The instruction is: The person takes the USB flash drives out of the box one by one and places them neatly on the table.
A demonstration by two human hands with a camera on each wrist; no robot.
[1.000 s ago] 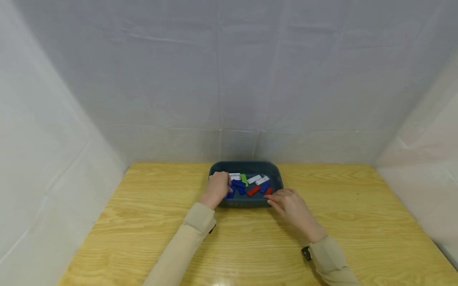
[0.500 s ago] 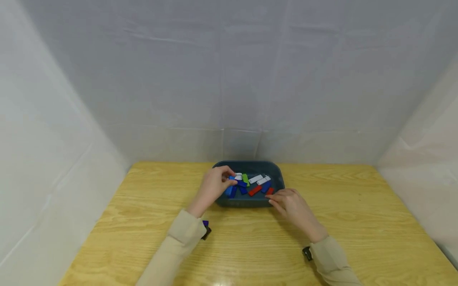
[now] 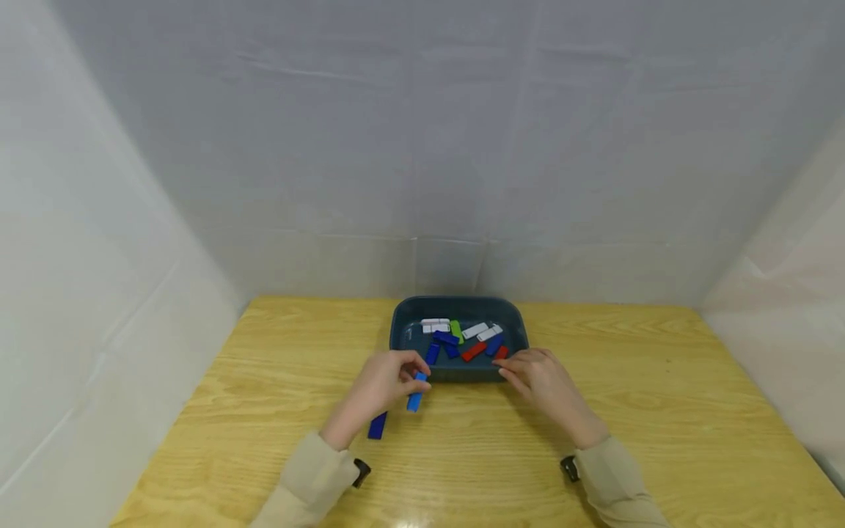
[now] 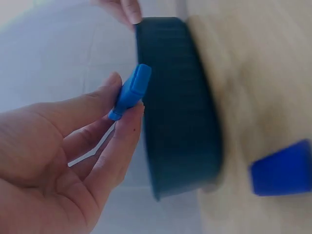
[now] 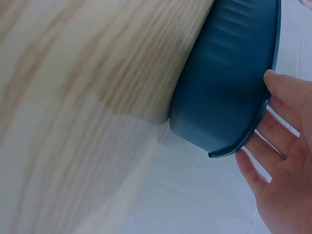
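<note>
A person sits at a wooden table (image 3: 264, 411) with a dark teal tray (image 3: 404, 334) set toward the far edge. The left hand (image 3: 379, 387) hovers just in front of the tray, above the table, and pinches a small light-blue block (image 3: 415, 392) between thumb and fingertips. In the left wrist view the grip sits on the block's lower end, so most of its length sticks out free past the fingers. A darker blue block (image 3: 377, 425) lies flat on the table just beside that hand, close to the wrist.

The right hand (image 3: 544, 381) rests against the tray's near right corner. Its fingers are straight and relaxed, touching the rim and outer wall and curling around nothing.

Inside the tray lie more small flat blocks: white, green, red and blue, loosely heaped and overlapping.

The held block looks like rigid, smooth plastic: light, stiff and unlikely to break, but probably slick. A pinch at one end lets such a piece swivel or slip; holding it across its two broad faces nearer the middle would likely be steadier. The tray looks light too, so it may slide on the table unless a hand steadies it.
</note>
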